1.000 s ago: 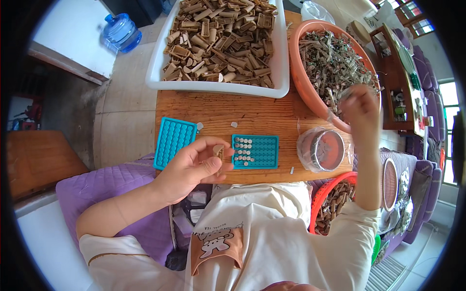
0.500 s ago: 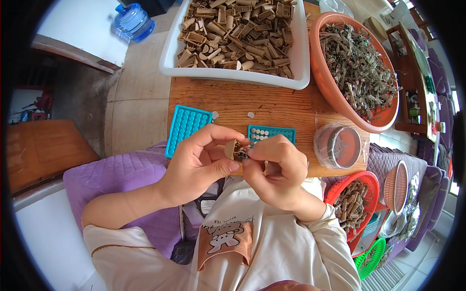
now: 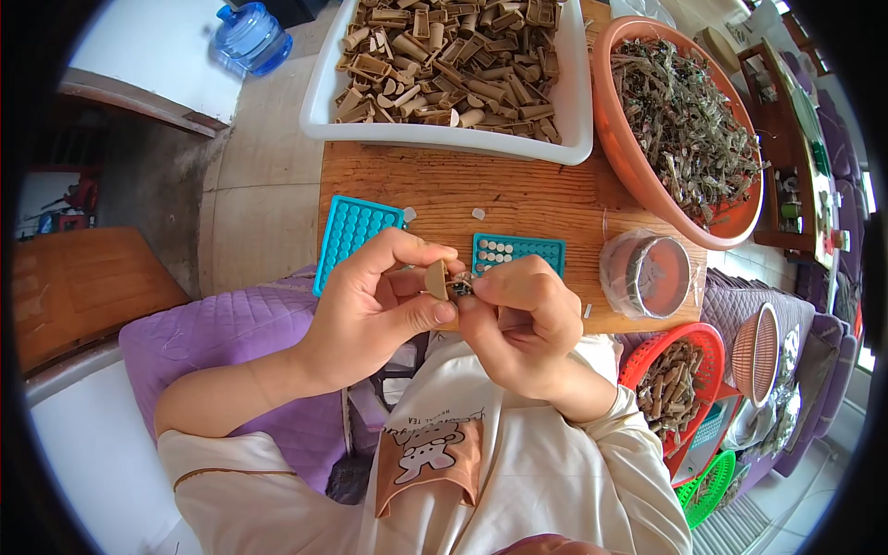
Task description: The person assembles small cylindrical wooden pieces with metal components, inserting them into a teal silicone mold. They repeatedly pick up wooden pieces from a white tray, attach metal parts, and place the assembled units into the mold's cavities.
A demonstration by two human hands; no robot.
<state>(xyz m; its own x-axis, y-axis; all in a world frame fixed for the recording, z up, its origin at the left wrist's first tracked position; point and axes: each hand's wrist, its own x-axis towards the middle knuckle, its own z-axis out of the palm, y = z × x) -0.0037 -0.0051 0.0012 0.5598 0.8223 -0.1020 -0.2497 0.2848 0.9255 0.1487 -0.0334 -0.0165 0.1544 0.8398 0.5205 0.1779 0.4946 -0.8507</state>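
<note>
Over the table's near edge, my left hand (image 3: 370, 294) grips a tan half-round casing (image 3: 437, 279) between thumb and fingers. My right hand (image 3: 529, 319) pinches a small dark part with thin wires (image 3: 461, 285) at the casing's open side. My fingertips hide much of that part, and I cannot tell how far it sits inside the casing. Just beyond the right hand lies a teal tray (image 3: 546, 252) with several white round pieces in its wells. Another teal tray (image 3: 356, 239), with round wells, is beyond the left hand.
At the back of the wooden table (image 3: 407, 176) stands a white bin (image 3: 444, 141) of tan casings. An orange basin (image 3: 610, 129) of wired parts is at the right. Nearer are a bag-lined round tub (image 3: 683, 277), a red basket (image 3: 714, 365) and a green basket (image 3: 720, 481).
The casing has turned slightly and shifted a little left in my left hand. Both hands stay together, the right still pinching the wired part. A small white strip now shows beside my right hand.
</note>
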